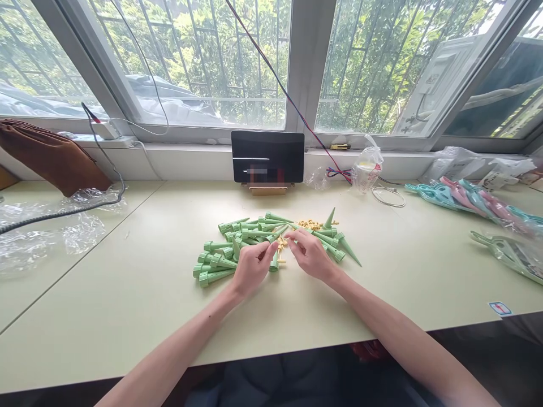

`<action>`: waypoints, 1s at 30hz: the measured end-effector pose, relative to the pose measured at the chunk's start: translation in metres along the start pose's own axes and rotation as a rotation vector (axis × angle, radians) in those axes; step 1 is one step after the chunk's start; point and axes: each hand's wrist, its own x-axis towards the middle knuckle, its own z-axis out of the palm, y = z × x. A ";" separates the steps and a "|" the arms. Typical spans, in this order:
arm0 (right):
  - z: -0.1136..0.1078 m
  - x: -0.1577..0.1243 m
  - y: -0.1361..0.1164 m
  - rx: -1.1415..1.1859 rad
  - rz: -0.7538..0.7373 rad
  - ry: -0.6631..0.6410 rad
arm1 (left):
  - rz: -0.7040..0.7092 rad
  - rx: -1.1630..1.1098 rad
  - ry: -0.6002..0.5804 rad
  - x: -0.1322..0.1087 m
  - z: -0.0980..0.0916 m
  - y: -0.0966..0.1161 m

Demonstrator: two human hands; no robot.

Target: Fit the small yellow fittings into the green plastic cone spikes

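A heap of several green cone-shaped plastic spikes (237, 240) lies on the pale table (139, 294), with small yellow parts (309, 224) beside it. My left hand (250, 268) is closed around a green spike at the heap's near edge. My right hand (309, 254) pinches a small yellow piece near the spike's end, fingertips of both hands almost touching. One spike (330, 219) stands upright at the back of the pile.
A dark tablet (267, 156) leans against the windowsill. Crumpled clear plastic (51, 232) and a brown bag (51, 155) sit at left, with a cable (63, 212). At right lie pastel plastic clips in bags (479, 200) and a wrapped cup (367, 168).
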 end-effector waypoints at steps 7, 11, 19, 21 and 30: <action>-0.002 0.000 -0.006 0.047 -0.024 0.001 | 0.066 -0.020 -0.100 -0.002 -0.001 0.005; -0.002 0.000 -0.005 0.066 0.013 0.003 | 0.090 -0.036 -0.117 -0.002 -0.001 0.005; -0.001 -0.001 -0.005 0.085 0.037 0.002 | 0.083 -0.029 -0.118 -0.002 0.000 0.002; -0.001 -0.001 -0.005 0.082 0.037 0.005 | 0.080 -0.030 -0.123 -0.002 0.001 0.001; 0.000 -0.001 -0.003 0.099 0.009 0.011 | 0.116 -0.055 -0.126 -0.001 0.001 0.000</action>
